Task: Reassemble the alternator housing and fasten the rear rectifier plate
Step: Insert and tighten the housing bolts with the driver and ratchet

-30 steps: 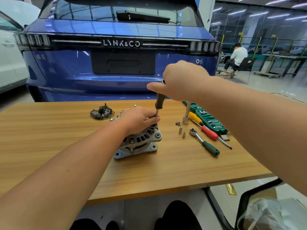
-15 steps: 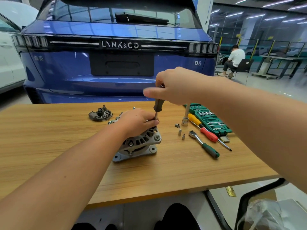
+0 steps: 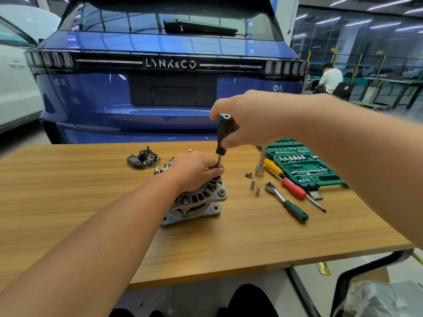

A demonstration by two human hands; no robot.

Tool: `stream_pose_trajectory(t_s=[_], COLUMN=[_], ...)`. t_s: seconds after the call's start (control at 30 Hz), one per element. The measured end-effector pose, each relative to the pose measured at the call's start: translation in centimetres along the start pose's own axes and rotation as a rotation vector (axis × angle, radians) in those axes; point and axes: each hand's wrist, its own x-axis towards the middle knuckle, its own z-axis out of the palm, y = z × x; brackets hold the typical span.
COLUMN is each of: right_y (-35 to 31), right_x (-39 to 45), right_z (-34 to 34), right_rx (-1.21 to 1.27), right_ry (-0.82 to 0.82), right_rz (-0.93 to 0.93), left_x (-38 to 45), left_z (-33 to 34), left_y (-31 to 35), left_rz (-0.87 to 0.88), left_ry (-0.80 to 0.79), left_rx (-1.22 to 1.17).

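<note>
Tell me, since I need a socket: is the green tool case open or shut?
Open: the green tool case lies flat on the table, sockets and bits showing in its tray.

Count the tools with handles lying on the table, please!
2: a red-and-yellow-handled screwdriver beside the green socket case, and a green-handled steel ratchet just left of it. More may sit in the case.

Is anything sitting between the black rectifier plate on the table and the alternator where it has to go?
Yes. The left hand covers the top of the grey metal alternator, and the black-handled driver, gripped by the right hand, stands on it. The black rectifier plate lies apart, behind-left.
</note>
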Motion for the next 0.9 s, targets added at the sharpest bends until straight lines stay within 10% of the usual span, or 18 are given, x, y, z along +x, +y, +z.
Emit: stream_pose_trajectory(t_s=[0.33,0.53,0.7,0.9], right_y=[-1.1,-0.1,-0.1,0.3], right_x=[0.7,0.6,1.0,0.4], right_z=[0.8,-1.3,0.5,-0.6], right_rx=[-0.181,-0.058,-0.21,-0.141], right_ry=[0.167,-0.094,0.114,-0.009], right_rz=[0.172,-0.059,0.172,-0.093], left_x=[-0.4,-0.4,-0.4,-0.3], left_z=[-0.2,-0.2,-0.1,-0.1], left_y=[0.4,0.4,0.5,0.4], left_rz=[-0.01,-0.006,-0.001,-0.01], left_ry=[0.005,0.021,0.026,0.014], left_rx=[0.004,0.006,-0.002,0.007])
